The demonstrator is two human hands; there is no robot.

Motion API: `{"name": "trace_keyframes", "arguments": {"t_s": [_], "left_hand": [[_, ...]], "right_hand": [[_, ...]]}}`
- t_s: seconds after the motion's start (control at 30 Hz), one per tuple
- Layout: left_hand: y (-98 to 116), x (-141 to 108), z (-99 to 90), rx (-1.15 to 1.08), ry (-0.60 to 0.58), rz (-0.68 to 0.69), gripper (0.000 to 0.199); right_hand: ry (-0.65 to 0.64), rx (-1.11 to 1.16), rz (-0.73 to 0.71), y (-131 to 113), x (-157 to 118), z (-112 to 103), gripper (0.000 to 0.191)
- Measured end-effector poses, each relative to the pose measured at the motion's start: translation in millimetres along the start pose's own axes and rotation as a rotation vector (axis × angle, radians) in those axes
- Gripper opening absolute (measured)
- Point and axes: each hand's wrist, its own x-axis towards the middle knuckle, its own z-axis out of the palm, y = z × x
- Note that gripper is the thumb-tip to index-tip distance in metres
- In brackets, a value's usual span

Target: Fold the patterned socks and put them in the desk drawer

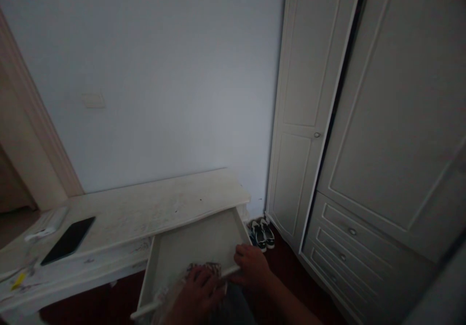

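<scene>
A white drawer [204, 241] is pulled out from the white table [174, 196]. My right hand [252, 268] is closed round the top edge of its front panel, near the right corner. Over the front part of the drawer, my left hand [201, 288] has its fingers bent over a brown-and-white patterned bundle [214, 268]. Something pale and see-through, perhaps plastic, lies beside that hand. Dim light and the hand hide most of the bundle.
A dark tablet-like slab [69, 240] and a white object [47, 223] lie on the table's left part, with a yellow item [18, 281] nearby. Black-and-white shoes [262, 234] stand on the dark red floor. A tall wardrobe [302, 97] rises at the right.
</scene>
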Motion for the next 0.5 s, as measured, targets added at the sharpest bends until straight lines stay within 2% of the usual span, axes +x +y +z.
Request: {"name": "trace_keyframes", "arguments": {"t_s": [0.07,0.13,0.2,0.27,0.33,0.4,0.5], "left_hand": [[7.4,27.0,-0.2,-0.095,-0.209,-0.042,0.023],[15.6,51.5,-2.4,-0.206,-0.413,-0.13,0.032],[23.9,70.9,-3.0,-0.278,-0.515,-0.18,0.04],[29.9,81.3,-0.8,-0.298,-0.541,-0.185,0.039],[31.4,80.1,2.7,-0.287,-0.533,-0.192,0.035],[27.5,67.7,4.7,-0.27,-0.517,-0.222,0.035],[14.8,34.7,-0.6,-0.202,-0.502,-0.317,0.041]], "right_hand": [[-0.025,-0.012,-0.016,1.5,1.4,0.0,0.056],[-0.039,-0.028,-0.029,3.2,4.2,0.7,0.039],[-0.046,-0.04,-0.036,4.6,7.5,1.8,0.021],[-0.047,-0.05,-0.037,5.1,9.8,2.9,0.013],[-0.045,-0.059,-0.041,4.8,9.9,3.0,0.013],[-0.041,-0.062,-0.044,3.8,7.8,1.8,0.02],[-0.067,-0.035,-0.039,2.8,3.4,-1.8,0.045]]}}
